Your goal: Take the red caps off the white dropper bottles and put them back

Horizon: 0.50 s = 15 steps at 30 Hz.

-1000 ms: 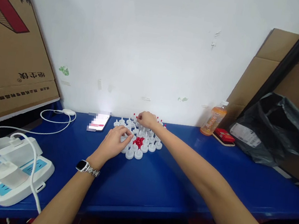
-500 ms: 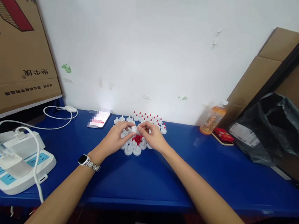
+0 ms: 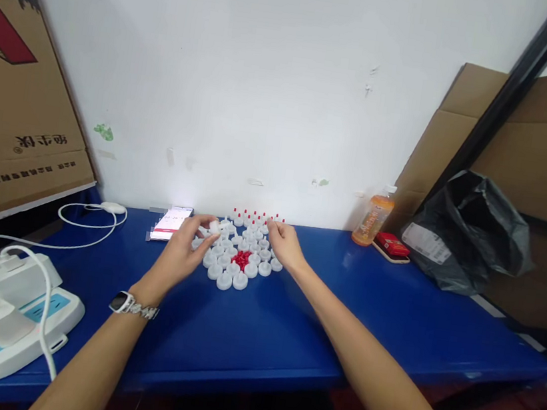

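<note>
White cap [image 3: 215, 227] pinched in left hand [image 3: 184, 248], near frame centre

Cap sits just left of centre, between thumb and fingers of the left hand. Right hand [image 3: 286, 243] apart from the left, fingers curled at the right edge of the cluster; cannot tell whether anything is gripped. Loose white caps [image 3: 224, 280], spouts up, crowd mid-frame around a small pile of red tips [image 3: 241, 259]. Behind them, higher in frame, red-tipped caps [image 3: 238, 219] in rough rows near the wall [image 3: 287, 99].

Left of the cluster: phone [image 3: 174, 221], screen lit, lying flat. Watch [image 3: 122, 302] on left wrist. Lower left: power strip [image 3: 49, 308] with white cable. Right of centre: orange drink bottle [image 3: 373, 219], upright; red box [image 3: 392, 243] beside it; then grey plastic bag [image 3: 471, 231]. Cardboard box [image 3: 25, 98] fills upper left. Everything central rests on blue table [image 3: 246, 336].
</note>
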Tool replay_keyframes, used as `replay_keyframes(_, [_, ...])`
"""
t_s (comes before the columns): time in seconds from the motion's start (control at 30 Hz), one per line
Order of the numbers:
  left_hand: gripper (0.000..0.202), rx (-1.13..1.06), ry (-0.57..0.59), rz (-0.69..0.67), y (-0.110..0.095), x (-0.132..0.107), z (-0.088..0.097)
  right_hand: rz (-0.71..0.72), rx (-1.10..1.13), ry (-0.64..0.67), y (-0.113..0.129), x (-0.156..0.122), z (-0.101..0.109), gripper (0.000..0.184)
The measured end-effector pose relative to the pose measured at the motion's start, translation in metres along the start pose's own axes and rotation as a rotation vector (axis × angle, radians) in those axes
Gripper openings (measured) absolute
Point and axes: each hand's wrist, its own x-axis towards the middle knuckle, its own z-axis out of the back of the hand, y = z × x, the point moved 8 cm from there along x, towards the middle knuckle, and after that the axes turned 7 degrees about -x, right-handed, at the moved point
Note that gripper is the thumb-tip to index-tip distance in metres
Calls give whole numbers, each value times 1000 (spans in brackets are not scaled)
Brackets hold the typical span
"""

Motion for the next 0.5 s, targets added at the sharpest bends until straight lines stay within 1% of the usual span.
replay_keyframes(0.03, [37, -11, -21, 23, 5, 0, 4, 29, -76, 5, 2, -1, 3, 46])
replay_keyframes(0.07, [38, -15, 5, 45, 10, 0, 3, 79, -162, 23, 6, -3, 3, 44])
replay_keyframes(0.13, [39, -22, 68, 71, 16, -1, -5, 179, -311, 87, 15, -9, -4, 34])
replay_keyframes(0.2, [41, -26, 115, 83, 17, -3, -13, 228, -365, 144, 19, -14, -12, 25])
replay_keyframes(0.23, [41, -28, 127, 88, 17, -3, -16, 230, -355, 158, 19, -15, -14, 24])
replay_keyframes(0.3, [41, -28, 144, 99, 15, -4, -21, 208, -276, 153, 17, -14, -15, 25])
replay_keyframes(0.4, [40, -33, 158, 86, 10, -4, -25, 172, -56, 94, 14, -11, -11, 31])
replay_keyframes(0.43, [40, -34, 159, 76, 7, -4, -27, 175, 39, 95, 15, -10, -12, 32])
replay_keyframes(0.5, [39, -34, 163, 58, 3, -4, -30, 202, 227, 139, 21, -9, -20, 30])
